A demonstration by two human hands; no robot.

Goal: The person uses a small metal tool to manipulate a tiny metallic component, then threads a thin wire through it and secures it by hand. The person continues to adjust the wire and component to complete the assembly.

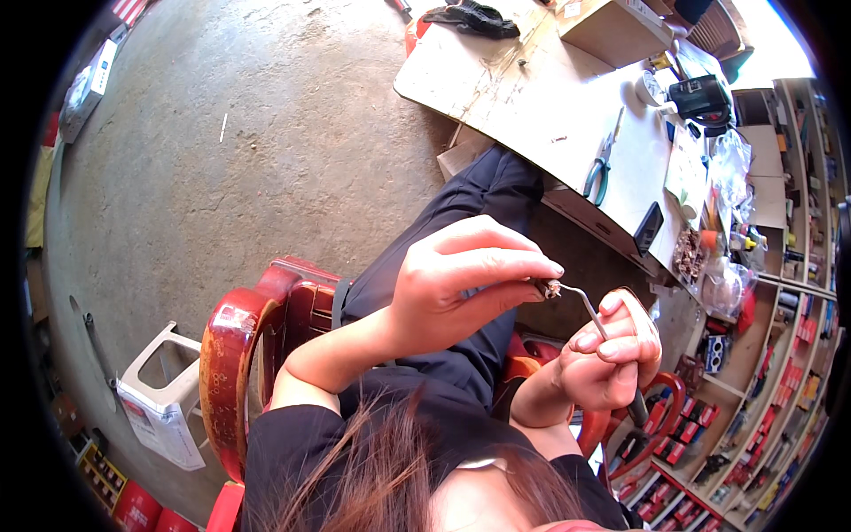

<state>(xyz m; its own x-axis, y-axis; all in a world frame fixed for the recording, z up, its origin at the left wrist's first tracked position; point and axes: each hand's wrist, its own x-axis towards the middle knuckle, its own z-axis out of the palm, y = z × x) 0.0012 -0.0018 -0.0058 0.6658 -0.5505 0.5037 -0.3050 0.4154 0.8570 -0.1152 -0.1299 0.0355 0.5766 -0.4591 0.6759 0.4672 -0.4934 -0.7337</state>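
Observation:
Between the thumb and fingers of my left hand [452, 282], a small metal part [551, 288] is pinched; its exact kind is too small to make out. My right hand [616, 350] is closed around a hook pick [588, 307], a thin bent metal rod with a dark handle [638, 409] showing below the fist. The bent tip of the pick meets the end of the small part, though whether it is inside or only touching I cannot tell. Both hands are held up over my lap, in front of the dark trousers [425, 239].
A white table [496, 80] stands ahead to the right, with teal-handled pliers [599, 173], a black phone-like object [649, 229], a cardboard box [613, 31] and a dark glove [472, 18]. Stocked shelves [753, 390] line the right. A plastic stool [164, 377] is at left.

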